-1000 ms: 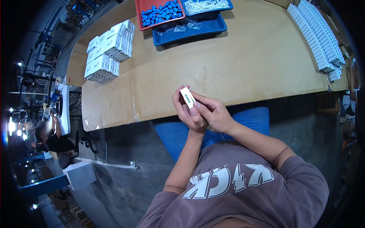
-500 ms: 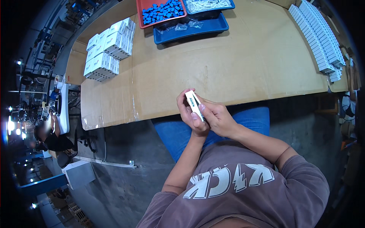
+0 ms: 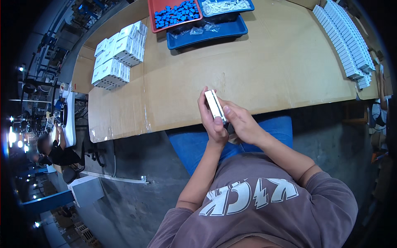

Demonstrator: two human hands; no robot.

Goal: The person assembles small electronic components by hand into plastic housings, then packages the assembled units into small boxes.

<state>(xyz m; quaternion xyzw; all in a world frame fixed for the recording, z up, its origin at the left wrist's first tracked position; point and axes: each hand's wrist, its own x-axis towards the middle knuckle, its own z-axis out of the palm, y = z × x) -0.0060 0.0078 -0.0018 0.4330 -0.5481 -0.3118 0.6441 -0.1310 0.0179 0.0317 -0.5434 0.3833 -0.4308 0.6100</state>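
Above my lap, by the table's front edge, a small white box point(image 3: 214, 105) is held between both hands, with a dark lengthwise gap along its side. My left hand point(image 3: 211, 124) is closed round its left side, thumb at the lower end. My right hand point(image 3: 245, 125) presses against the right side with the thumb near the gap; its other fingers are partly hidden behind the box.
White boxes point(image 3: 111, 68) are stacked at the table's left. Long rows of white boxes point(image 3: 345, 43) line the right. At the back stand a red tray point(image 3: 155, 25) of blue parts, a blue tray point(image 3: 225, 12) of white pieces and another blue tray point(image 3: 206, 40) with clear plastic. Another person point(image 3: 62, 151) sits far left.
Both hands have moved slightly away from me and to the right with the box. The box has turned, so its printed face no longer shows and its narrow side is up.
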